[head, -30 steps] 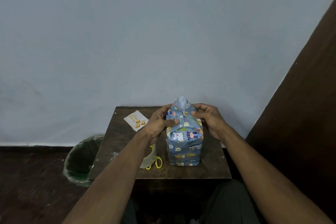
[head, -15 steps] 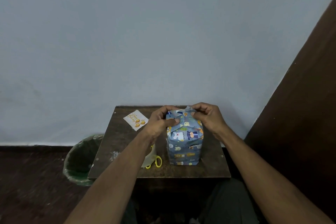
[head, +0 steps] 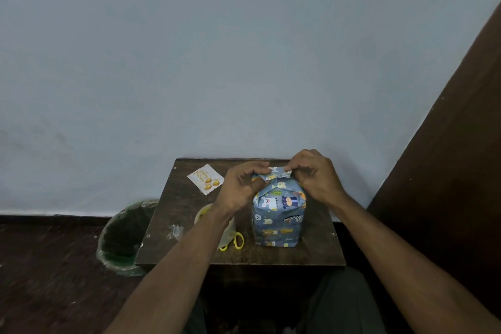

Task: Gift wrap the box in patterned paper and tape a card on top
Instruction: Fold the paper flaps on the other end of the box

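Flap now folded flat, L forearm (head: 189, 247) hides prob. tape roll (head: 202, 214), scissors (head: 235, 242)

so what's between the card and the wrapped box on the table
In the head view, the left hand lies between the card and the wrapped box, pinching the folded paper at the box's top. Bare table separates the card from that hand.

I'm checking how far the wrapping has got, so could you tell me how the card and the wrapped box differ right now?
The card lies flat and untouched at the table's far left; the wrapped box stands upright, its top paper pinched by the left hand and right hand. The card is white with gold print, the box blue with cartoon animals. Both rest on the table.
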